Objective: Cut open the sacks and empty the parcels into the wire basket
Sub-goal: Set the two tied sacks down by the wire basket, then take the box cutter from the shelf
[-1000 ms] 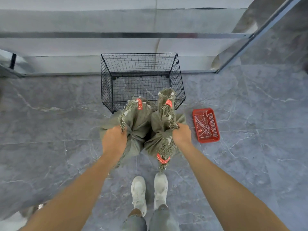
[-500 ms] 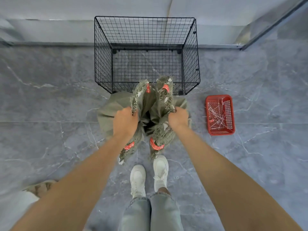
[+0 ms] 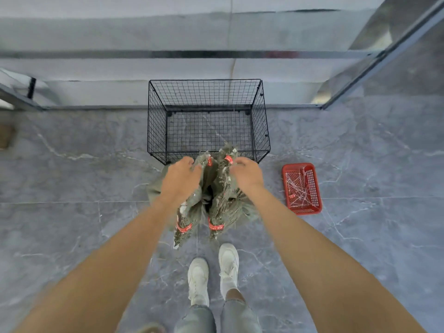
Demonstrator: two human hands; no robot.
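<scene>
On the near side of the wire basket, well short of it, 2 white shoes are seen on the grey tiled floor. Between the shoes and the basket, just before its near wall, 2 olive woven sacks are stood side by side. The left sack and the right sack are each bound by red ties at both necks.

The right grip is curled round the right sack's far neck. The left grip is laid on the left sack's far neck, but through the blur it cannot be told whether it is clenched.

The cloth is judged soft, frayed and slack, the load moderate. Hold is best taken at the bunched necks, just below the ties.

To the right of the basket a red plastic tray of cut ties is set. No parcels are seen in the basket.
</scene>
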